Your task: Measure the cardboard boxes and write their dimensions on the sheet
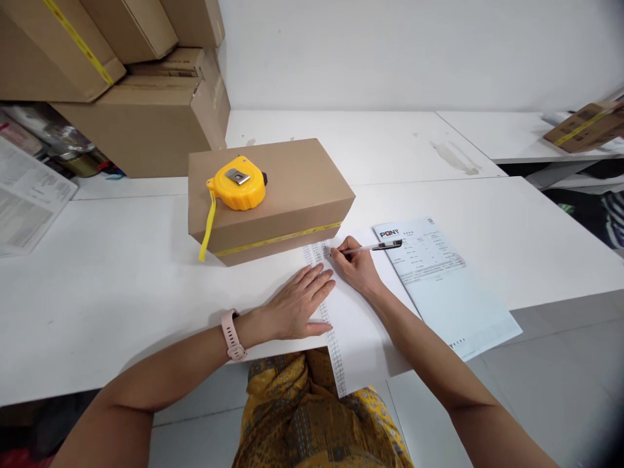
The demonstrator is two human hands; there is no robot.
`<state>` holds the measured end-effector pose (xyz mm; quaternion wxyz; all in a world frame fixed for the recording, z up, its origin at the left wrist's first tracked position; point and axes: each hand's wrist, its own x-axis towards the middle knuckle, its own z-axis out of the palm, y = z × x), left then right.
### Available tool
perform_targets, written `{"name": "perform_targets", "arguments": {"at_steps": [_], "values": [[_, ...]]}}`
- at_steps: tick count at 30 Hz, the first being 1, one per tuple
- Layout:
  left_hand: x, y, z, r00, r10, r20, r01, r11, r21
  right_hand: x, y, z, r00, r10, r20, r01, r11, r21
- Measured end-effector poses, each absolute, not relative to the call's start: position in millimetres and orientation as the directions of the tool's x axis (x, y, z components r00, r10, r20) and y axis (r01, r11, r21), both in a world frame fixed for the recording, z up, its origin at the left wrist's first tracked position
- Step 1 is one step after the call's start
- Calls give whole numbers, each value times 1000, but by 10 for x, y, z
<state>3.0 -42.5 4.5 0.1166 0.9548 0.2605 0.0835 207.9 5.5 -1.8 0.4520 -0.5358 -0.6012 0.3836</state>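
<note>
My right hand [357, 266] is closed around a pen [375, 247] with a clear barrel and black cap end. The pen's tip meets a white sheet of paper [363, 344] close to its top edge. Handwritten marks run down the paper's left side. My left hand [299, 305] lies flat with fingers spread across that left part. A pink watch band circles my left wrist. Just beyond the hands sits a closed cardboard box [292, 175] with a yellow strip along its front. On top of it rests a yellow tape measure [238, 185], its short end hanging over the edge.
Right of the paper lies a printed document [448, 292], overhanging the table's front edge. Stacked cardboard boxes [146, 110] stand at the back left, beside printed sheets [29, 195]. Another small carton [580, 127] is at far right. A white wall bounds the white table [121, 273].
</note>
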Motion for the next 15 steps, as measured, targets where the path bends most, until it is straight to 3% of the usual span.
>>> {"name": "perform_targets", "arguments": {"at_steps": [15], "values": [[27, -424, 47, 851, 518, 85, 486, -840, 242, 2081, 63, -28, -7, 993, 117, 279, 115, -953]]}}
